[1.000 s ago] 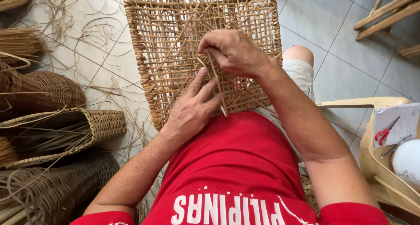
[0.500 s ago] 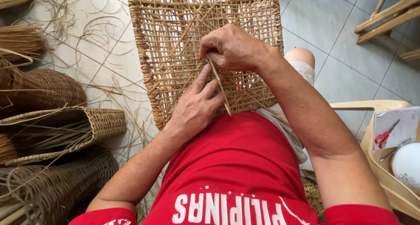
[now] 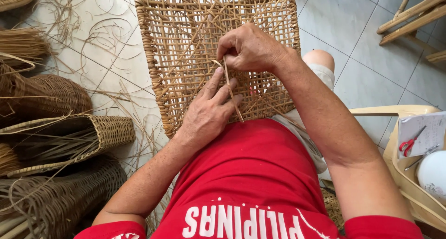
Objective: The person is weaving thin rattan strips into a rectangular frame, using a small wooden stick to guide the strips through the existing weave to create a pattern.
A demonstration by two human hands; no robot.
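Hands are working close together over a woven cane panel (image 3: 186, 48) that's leaning from the person's lap up and out over the tiled floor (image 3: 353, 39). Right hand (image 3: 248, 48) is curled into a loose fist, fingertips pinching the top of a thin cane strip (image 3: 231, 92), which is running down from that pinch and slanting toward the red shirt (image 3: 251, 174). Left hand (image 3: 209, 111) is lying flat on the weave just below, fingers stretched out and close together, pressing the lattice right beside the strip, with the strip crossing over its fingertips. Loose strands are sticking out diagonally across the panel's open mesh. Off to the person's left, a few baskets (image 3: 69, 137) are piling up on the floor, with curly cane scraps (image 3: 111, 30) scattering around them. Over on the right, a cream plastic chair (image 3: 404, 141) is holding red-handled scissors (image 3: 409, 144) lying on a sheet of paper (image 3: 425, 132), next to a white bowl (image 3: 432, 171). Wooden furniture legs (image 3: 413, 11) are poking in at the top right corner.
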